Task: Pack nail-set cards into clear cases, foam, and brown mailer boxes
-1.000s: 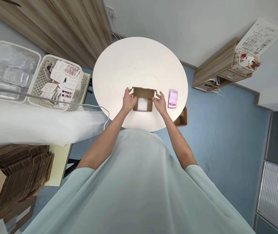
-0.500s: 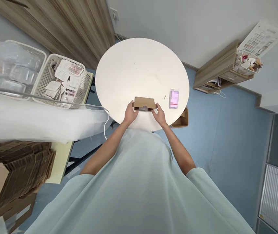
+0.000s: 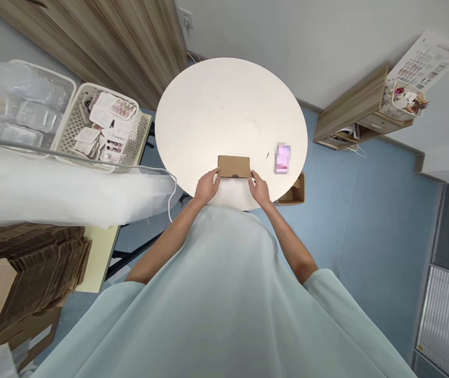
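Note:
A small brown cardboard box (image 3: 233,166) lies near the front edge of the round white table (image 3: 224,100), its lid folded down, with a small dark half-round notch at the front edge. My left hand (image 3: 206,187) holds the box's left end, fingers along the side and thumb at the front corner. At the opposite end, my right hand (image 3: 260,189) grips the right side in the same way. What the box contains is hidden under the lid.
A blurred pink item (image 3: 282,158) lies on the table to the right. Below that edge stands an open brown box (image 3: 295,191). White baskets (image 3: 129,152) of cards and plastic packs, white wrapping (image 3: 70,197) and stacked flat cardboard (image 3: 47,257) are at left.
The box's lid flap has come down over the front opening, so the box is now closed. My hands have stayed at its two ends, the left shifting slightly outward.

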A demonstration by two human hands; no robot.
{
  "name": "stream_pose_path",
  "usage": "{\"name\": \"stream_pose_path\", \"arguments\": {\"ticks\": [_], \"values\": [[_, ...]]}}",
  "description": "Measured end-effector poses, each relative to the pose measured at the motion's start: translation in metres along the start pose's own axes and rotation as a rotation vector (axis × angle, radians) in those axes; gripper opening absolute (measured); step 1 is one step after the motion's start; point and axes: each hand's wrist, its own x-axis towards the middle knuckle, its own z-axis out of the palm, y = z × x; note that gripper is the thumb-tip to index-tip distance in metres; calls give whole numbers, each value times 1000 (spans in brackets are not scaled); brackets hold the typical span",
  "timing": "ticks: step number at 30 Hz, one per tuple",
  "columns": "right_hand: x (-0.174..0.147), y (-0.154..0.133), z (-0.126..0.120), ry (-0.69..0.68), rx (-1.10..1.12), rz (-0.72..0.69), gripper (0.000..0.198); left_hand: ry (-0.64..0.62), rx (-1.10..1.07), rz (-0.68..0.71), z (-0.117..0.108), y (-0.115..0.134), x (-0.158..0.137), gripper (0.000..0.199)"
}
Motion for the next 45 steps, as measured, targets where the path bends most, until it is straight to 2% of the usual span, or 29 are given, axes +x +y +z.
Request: {"name": "stream_pose_path", "arguments": {"ticks": [5, 13, 23, 28, 34, 40, 45], "values": [[-4, 5, 8, -55, -56, 53, 39, -53, 66, -100, 8, -9, -4, 52], [-6, 17, 22, -94, -126, 105, 38, -83, 116, -149, 20, -15, -6, 46], [-5, 34, 37, -112, -159, 124, 42, -49, 51, -232, 35, -22, -4, 44], [-2, 48, 47, -77, -61, 112, 44, -13, -77, -303, 43, -29, 0, 55], [3, 61, 59, -15, 102, 119, 43, -13, -119, -376, 48, -35, 8, 56], [12, 66, 65, 38, 161, 137, 40, -21, -71, -325, 52, -38, 14, 44], [23, 71, 65, 55, 166, 149, 40, -5, -79, -298, 50, -42, 18, 43]]}}
